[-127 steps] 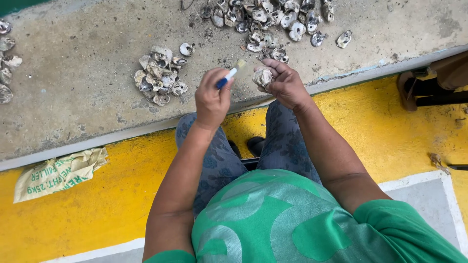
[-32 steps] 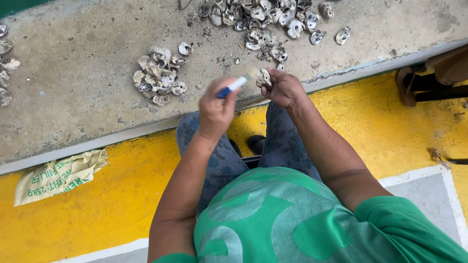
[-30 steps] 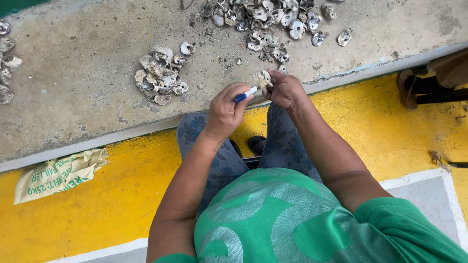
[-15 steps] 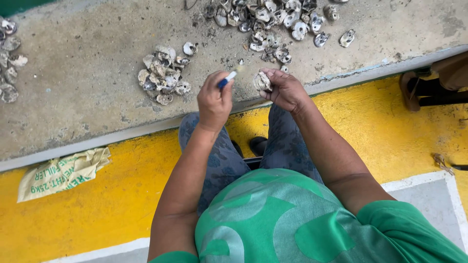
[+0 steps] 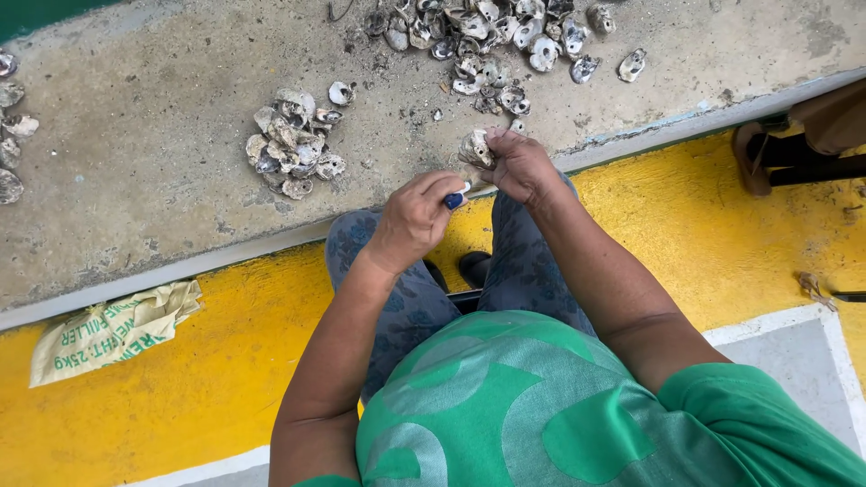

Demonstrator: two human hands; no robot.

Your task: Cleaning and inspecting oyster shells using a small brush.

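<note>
The right hand is closed around a rough grey oyster shell, held just above the near edge of the concrete slab. The left hand is clenched on a small knife with a blue and white handle; it sits just below and to the left of the shell, its tip pointing toward the shell. The two hands are close together, nearly touching. On the slab, a small heap of shells lies to the left of the held shell, and a larger scatter of shells lies beyond it. A folded sack rests on the yellow floor below the slab's edge.
</note>
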